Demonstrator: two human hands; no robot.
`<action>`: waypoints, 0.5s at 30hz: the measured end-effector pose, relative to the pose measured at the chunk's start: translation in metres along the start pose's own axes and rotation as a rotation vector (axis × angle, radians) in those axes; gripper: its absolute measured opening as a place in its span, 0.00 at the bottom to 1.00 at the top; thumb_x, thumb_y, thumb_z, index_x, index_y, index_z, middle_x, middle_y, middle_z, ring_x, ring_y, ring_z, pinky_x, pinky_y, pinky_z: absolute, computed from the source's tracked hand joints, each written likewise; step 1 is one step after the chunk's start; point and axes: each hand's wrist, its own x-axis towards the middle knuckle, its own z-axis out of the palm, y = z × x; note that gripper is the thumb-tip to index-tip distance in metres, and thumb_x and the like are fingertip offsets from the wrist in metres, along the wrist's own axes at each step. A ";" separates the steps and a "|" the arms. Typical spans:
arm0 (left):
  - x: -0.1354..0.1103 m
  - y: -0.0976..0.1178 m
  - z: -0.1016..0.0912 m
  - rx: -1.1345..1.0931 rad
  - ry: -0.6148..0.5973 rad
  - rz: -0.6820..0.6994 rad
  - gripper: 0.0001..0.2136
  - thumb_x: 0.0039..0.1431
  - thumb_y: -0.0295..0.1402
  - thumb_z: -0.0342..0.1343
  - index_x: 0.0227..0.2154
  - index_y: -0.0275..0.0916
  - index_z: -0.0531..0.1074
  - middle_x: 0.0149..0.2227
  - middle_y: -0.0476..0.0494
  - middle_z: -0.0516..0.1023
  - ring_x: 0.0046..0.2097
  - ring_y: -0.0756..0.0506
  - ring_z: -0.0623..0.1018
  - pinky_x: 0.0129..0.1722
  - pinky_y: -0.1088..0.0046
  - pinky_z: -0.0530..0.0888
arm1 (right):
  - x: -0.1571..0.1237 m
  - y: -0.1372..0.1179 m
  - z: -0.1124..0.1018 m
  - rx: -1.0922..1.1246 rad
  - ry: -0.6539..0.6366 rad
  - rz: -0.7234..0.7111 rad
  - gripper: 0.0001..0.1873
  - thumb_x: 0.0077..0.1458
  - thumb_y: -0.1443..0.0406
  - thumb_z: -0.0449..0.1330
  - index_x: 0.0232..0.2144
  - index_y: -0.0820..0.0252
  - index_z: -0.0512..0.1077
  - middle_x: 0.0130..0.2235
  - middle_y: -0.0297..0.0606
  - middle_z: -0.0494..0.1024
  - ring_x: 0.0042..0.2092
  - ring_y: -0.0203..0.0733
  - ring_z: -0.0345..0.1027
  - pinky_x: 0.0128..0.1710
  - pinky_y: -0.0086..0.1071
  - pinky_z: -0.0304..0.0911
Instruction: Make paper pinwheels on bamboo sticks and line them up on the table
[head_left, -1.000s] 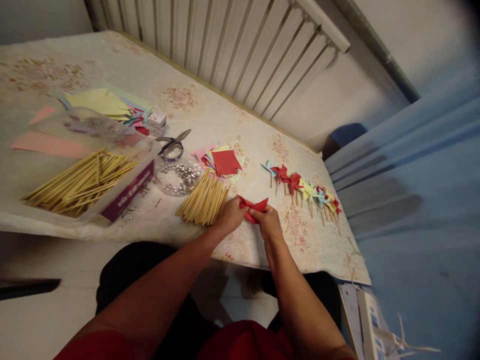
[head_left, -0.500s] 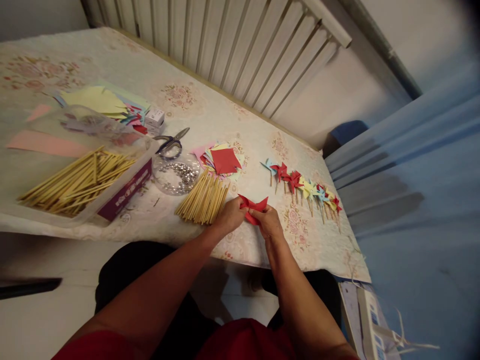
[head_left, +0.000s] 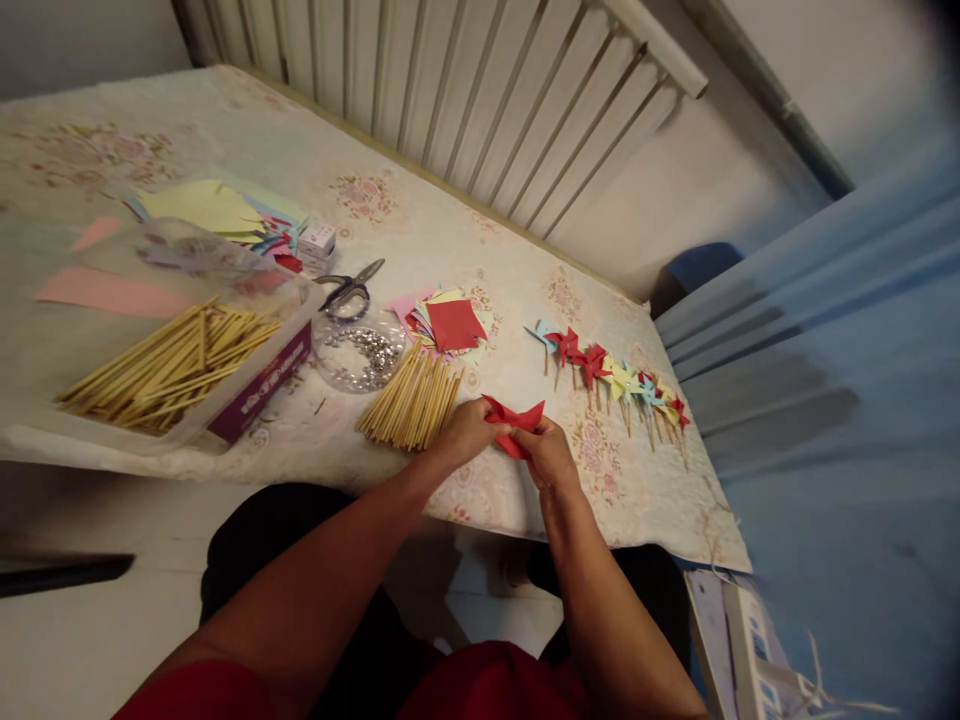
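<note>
Pinching is noted at both hands: a folded red paper (head_left: 517,414), to the right of the stick bundle (head_left: 412,405), is held between thumb and fingers by the left hand (head_left: 471,428) and the right hand (head_left: 553,450), which are brought close together. How hard it is pressed, and whether anything is hidden behind it, cannot be told. Risks as judged: the folds could be released if thumb pressure were eased on one side; the sheet could be torn or creased off-centre if it were pulled unevenly. The bundle, by which the left hand is closely bordered, could be scattered by a brush of that hand. The small metal pieces (head_left: 379,350), left of the bundle, could be spilled if their clear dish (head_left: 352,387) were knocked by a leftward swing. The paper stack (head_left: 456,325), just beyond the bundle's far ends, could be slid apart by a careless reach. The pinwheels (head_left: 594,366), well right of the bundle, could be bent if they were struck by the right hand.
</note>
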 end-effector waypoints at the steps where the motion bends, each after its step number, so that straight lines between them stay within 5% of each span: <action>1: -0.001 0.001 0.000 -0.001 -0.001 0.010 0.08 0.48 0.28 0.60 0.33 0.33 0.75 0.33 0.45 0.80 0.34 0.47 0.77 0.34 0.75 0.71 | -0.001 0.000 -0.001 -0.011 0.008 -0.003 0.13 0.33 0.64 0.69 0.26 0.60 0.76 0.27 0.34 0.80 0.28 0.39 0.70 0.34 0.34 0.67; 15: -0.022 -0.009 0.015 -0.026 0.006 -0.004 0.04 0.51 0.25 0.54 0.30 0.35 0.72 0.31 0.48 0.77 0.34 0.49 0.75 0.37 0.75 0.70 | -0.018 0.011 -0.018 -0.203 0.029 -0.051 0.13 0.36 0.62 0.70 0.27 0.61 0.76 0.25 0.32 0.77 0.25 0.36 0.65 0.28 0.30 0.60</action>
